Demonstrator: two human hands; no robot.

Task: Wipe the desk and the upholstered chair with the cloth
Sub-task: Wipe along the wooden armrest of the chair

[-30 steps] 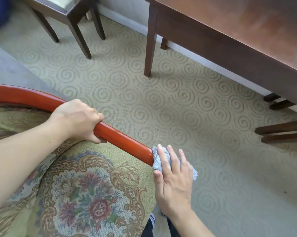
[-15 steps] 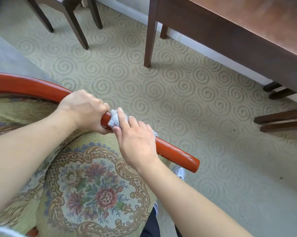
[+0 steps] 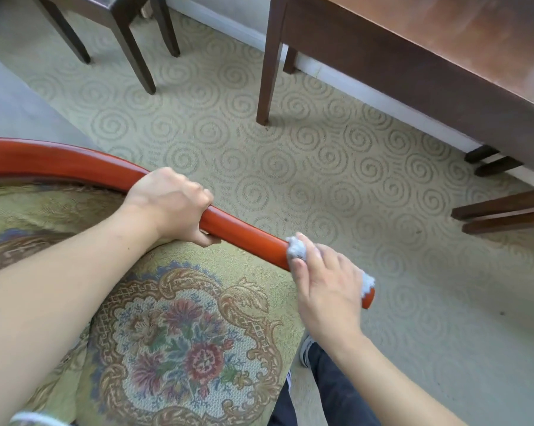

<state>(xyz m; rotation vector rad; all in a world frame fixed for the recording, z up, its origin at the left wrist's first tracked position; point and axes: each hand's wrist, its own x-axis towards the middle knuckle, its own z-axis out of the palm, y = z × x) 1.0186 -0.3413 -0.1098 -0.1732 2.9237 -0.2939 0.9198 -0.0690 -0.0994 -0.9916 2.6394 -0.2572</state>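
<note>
While the person leaned over the upholstered chair [image 3: 179, 342], the red wooden armrest rail [image 3: 244, 238] was the thing on which the next move depended. On the left of the view this rail curved in from the edge, and then it ran straight, down and to the right, until its rounded end near the right hand. So its long axis lay on a diagonal between the two hands.

The left hand [image 3: 170, 204] gripped the rail at about the middle of its visible length, with the fingers curled over the top and the thumb underneath. To my judgement it only steadied the chair.

Further right, the right hand [image 3: 327, 278] pressed the pale blue-grey cloth [image 3: 296, 250] on the rail, just before the end. Its fingers were bent around the cloth and the wood, and a bit of cloth also stuck out at the tip of the rail. This hand was the nearer one to the free end, so a wiping stroke would probably follow the diagonal, either off the tip or back up toward the left hand.

The brown desk [image 3: 444, 50] stood well apart, at the upper right, across the patterned carpet [image 3: 321, 167].
</note>
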